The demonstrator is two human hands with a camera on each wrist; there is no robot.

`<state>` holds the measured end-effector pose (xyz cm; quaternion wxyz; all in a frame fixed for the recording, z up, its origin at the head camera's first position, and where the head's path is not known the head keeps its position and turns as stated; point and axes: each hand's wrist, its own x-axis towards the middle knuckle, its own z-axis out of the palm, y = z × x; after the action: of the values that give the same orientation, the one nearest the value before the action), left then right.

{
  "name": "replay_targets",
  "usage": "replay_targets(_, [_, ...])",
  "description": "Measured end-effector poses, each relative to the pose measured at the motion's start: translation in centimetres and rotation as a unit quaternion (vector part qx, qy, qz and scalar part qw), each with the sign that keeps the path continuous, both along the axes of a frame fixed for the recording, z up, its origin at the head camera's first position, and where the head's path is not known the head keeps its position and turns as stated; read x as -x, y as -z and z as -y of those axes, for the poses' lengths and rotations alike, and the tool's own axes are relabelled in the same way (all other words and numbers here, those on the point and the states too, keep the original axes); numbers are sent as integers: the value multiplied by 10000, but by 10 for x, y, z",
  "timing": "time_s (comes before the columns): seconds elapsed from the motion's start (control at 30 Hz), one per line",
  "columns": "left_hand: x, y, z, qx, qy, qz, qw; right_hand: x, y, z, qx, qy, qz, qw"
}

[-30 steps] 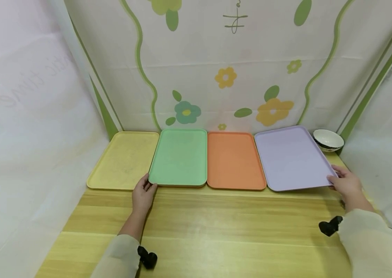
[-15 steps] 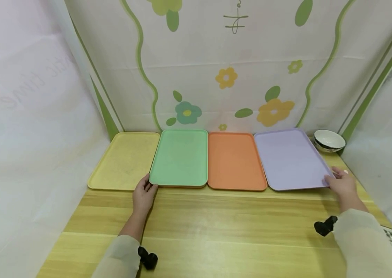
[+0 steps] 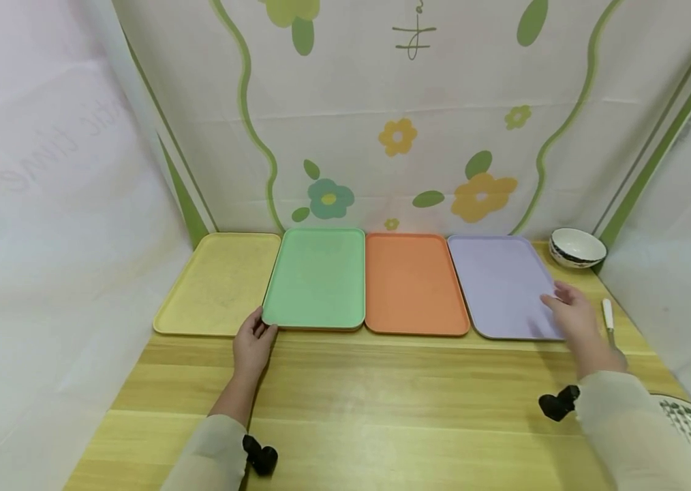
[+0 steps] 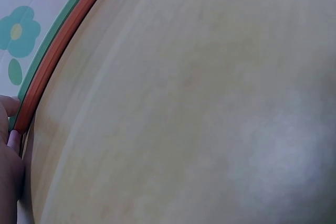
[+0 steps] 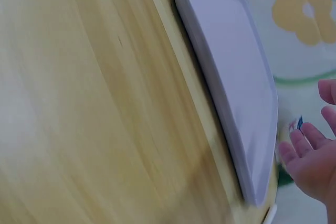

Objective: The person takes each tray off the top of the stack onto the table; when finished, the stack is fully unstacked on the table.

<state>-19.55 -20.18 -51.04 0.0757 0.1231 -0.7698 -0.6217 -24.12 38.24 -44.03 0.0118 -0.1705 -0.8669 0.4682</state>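
Observation:
My left hand grips the near-left corner of the green tray, with fingers along its side and the thumb at its front edge. Under the green tray an orange edge shows in the left wrist view. Over the right side of the purple tray hovers my right hand, its fingers spread and loosely bent around nothing. In the right wrist view, that hand's fingers stand apart from the purple tray. An orange tray lies between the green and purple ones; a yellow tray is at far left.
White patterned bowls stand at the back right corner. A white-handled utensil lies right of my right hand, partly hidden by the wrist. A large patterned white dish sits at the lower right. A floral curtain hangs behind.
The purple tray's raised right side has come down, and the tray now lies flat. My right hand has let go and moved left over it, uncovering the white-handled utensil. The left hand stays put.

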Motion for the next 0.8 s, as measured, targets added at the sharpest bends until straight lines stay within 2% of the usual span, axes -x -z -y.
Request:
replay_targets(0.1, [0, 0, 0, 24, -1, -15, 10000, 4, -1, 22, -82, -240, -159, 9996])
replay_targets(0.3, [-1, -1, 0, 17, -22, 2, 10000, 10, 0, 71, 287, -610, -274, 9973])
replay_targets(0.53, [-1, 0, 1, 31, -8, 57, 10000, 13, 9, 125, 752, -1154, -177, 9903])
replay_targets(0.8, [0, 1, 1, -70, -2, 15, 10000, 16, 20, 174, 1436, -1339, -146, 9804])
